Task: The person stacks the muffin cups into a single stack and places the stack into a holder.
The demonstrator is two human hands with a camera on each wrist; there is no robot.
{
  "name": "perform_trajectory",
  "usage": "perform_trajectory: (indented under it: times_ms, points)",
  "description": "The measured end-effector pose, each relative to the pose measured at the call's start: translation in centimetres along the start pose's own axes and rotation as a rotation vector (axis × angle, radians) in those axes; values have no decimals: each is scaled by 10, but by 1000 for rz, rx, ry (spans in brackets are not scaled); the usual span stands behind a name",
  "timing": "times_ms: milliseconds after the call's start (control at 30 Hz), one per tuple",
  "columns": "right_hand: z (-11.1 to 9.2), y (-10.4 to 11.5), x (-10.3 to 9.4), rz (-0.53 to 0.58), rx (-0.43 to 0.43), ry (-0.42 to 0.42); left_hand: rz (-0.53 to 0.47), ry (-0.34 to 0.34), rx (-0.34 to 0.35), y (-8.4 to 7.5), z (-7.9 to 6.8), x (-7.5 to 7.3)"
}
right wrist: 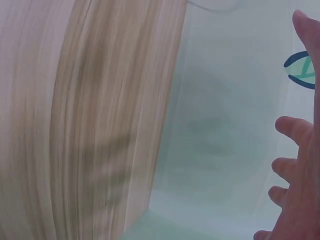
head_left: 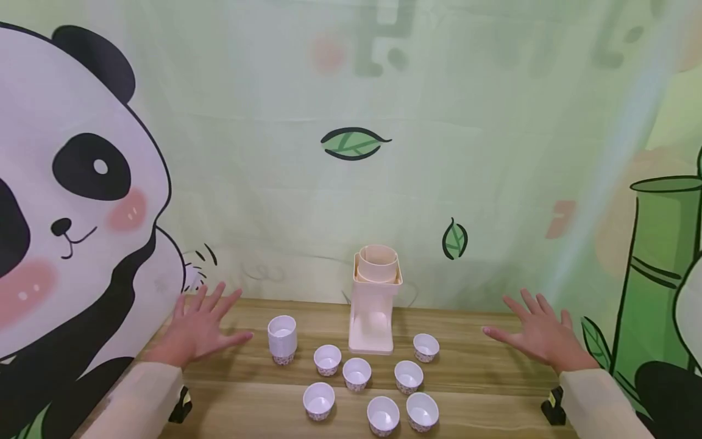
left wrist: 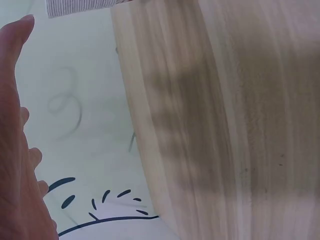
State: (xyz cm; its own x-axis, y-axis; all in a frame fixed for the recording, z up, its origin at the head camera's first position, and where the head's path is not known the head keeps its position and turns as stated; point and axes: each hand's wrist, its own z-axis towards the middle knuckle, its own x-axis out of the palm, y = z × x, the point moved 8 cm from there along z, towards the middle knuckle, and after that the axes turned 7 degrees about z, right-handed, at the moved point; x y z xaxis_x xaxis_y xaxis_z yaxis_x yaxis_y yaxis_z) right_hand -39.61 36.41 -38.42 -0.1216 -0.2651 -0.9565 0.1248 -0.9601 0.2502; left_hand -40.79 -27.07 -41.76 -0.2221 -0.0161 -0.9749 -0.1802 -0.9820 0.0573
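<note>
My left hand [head_left: 200,329] is held over the left part of the table with its fingers spread, holding nothing. On the right, my right hand [head_left: 543,335] mirrors it, fingers spread and nothing in them. Nearest to the left hand stands a stack of white paper cups [head_left: 282,341] with patterned bases. A pale pink cup dispenser [head_left: 372,317] stands at the back centre, with a round pink piece [head_left: 378,263] in its top. Several single white cups stand upright before it, among them a back right cup [head_left: 426,347] and a front left cup [head_left: 319,401].
The wooden table [head_left: 241,396] ends at the back against a printed cloth [head_left: 263,152] with a panda, leaves and bamboo. Black wrist devices sit at both cuffs. In the left wrist view, the edge of the cup stack [left wrist: 80,7] shows at the top.
</note>
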Motion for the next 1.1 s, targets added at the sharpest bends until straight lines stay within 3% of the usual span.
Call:
perform_trajectory:
  times_ms: [667, 1100]
  points:
    - [-15, -1, 12, 4, -53, -54, -19, -46, 4, -7, -9, 5]
    - [-24, 18, 17, 49, -137, -124, -57, -130, 51, -19, -14, 6]
